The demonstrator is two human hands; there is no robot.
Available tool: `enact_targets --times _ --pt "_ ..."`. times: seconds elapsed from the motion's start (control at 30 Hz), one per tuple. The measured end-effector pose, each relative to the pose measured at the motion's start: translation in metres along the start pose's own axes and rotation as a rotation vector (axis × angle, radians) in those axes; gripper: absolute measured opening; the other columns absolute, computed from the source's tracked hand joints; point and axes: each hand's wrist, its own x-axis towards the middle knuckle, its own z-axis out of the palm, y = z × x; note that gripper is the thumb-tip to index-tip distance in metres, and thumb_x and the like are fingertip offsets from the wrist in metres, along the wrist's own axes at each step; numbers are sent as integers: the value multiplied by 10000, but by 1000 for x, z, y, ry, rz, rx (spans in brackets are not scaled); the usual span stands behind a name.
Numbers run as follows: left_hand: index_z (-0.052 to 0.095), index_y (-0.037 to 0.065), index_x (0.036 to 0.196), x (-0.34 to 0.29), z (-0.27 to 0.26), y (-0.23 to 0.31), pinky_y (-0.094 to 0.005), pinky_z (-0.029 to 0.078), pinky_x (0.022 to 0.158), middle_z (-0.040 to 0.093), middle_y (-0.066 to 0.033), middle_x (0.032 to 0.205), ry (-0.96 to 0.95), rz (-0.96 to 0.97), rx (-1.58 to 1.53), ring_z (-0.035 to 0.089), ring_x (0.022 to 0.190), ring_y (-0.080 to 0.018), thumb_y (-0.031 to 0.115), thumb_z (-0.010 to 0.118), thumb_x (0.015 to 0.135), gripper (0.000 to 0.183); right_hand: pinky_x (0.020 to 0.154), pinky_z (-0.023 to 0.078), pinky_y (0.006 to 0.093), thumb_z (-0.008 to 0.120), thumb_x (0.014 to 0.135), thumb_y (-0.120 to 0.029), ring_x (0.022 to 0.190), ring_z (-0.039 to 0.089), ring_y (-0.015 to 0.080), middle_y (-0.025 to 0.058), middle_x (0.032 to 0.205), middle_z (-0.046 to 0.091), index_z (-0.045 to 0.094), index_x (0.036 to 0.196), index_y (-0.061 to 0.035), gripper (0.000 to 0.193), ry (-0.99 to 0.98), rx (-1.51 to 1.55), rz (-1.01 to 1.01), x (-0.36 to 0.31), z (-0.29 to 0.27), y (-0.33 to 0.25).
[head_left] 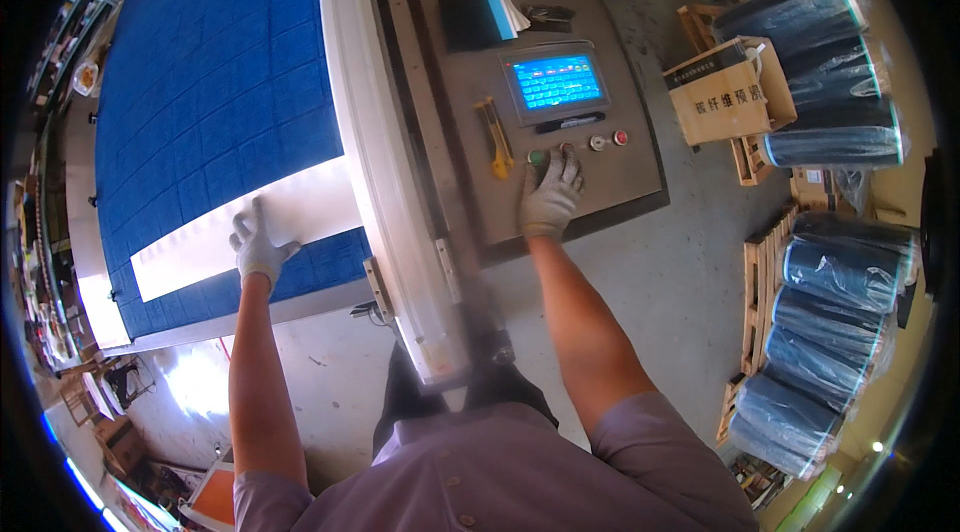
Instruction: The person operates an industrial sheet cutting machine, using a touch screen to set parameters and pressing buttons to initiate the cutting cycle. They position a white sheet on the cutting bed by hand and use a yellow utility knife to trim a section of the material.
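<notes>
My left hand [261, 250], in a pale glove, rests with fingers apart on a long white strip [190, 250]. The strip lies across a blue machine bed [220, 62], and its right end meets a white beam [365, 132]. My gloved right hand [552, 196] is over the brown control panel [610, 182], fingers stretched toward its row of buttons. Its fingertips are at a green button [536, 158] and a neighbouring one they partly cover; whether they press is hard to tell. To the right of them sit a white button [597, 143] and a red button [620, 138].
The panel carries a lit blue screen [560, 82], a black marker [570, 122], a yellow utility knife [494, 140] and a dark notebook [470, 20]. On the right, a cardboard box [725, 97] and several plastic-wrapped dark rolls [835, 277] stand by wooden pallets [760, 282].
</notes>
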Motion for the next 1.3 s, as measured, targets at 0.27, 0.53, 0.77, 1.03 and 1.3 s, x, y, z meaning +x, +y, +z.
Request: enact_targets --times 0.27,0.53,0.77,1.03,1.3 --pt "229 314 1542 -1 -21 -4 -490 465 1047 223 -174 1553 -19 33 -41 363 1325 -469 362 882 656 1101 1011 396 492 567 947 -365 1217 481 404 172 1409 472 525 1300 -70 462 -51 28 51 2 -5 0" --pt "320 311 1508 6 -11 -45 -472 488 1025 311 -126 1527 93 112 -55 438 1254 -436 310 872 669 1005 995 410 498 566 955 -345 1207 488 424 176 1391 491 551 1257 -84 399 -39 50 11 1 -7 -11" --pt "294 280 1519 1 -19 -45 -475 473 1016 246 -170 1570 44 63 -25 417 1292 -459 336 870 672 1026 1004 411 492 551 962 -342 1252 463 403 144 1400 485 554 1256 -88 389 -63 23 6 -3 -3 -9" --pt "290 379 1510 5 -14 -48 -558 393 1082 266 -130 1531 70 83 -107 295 1372 -468 351 872 677 1016 1007 405 498 529 971 -371 1245 474 405 192 1411 473 556 1242 -38 430 -69 -44 4 0 -2 -6" --pt "320 285 1505 4 -5 -46 -487 448 1053 315 -132 1475 148 167 -116 382 1288 -427 246 868 672 998 1024 384 491 565 941 -393 1261 460 403 163 1412 476 538 1274 -73 463 -40 39 -3 3 -1 -1"
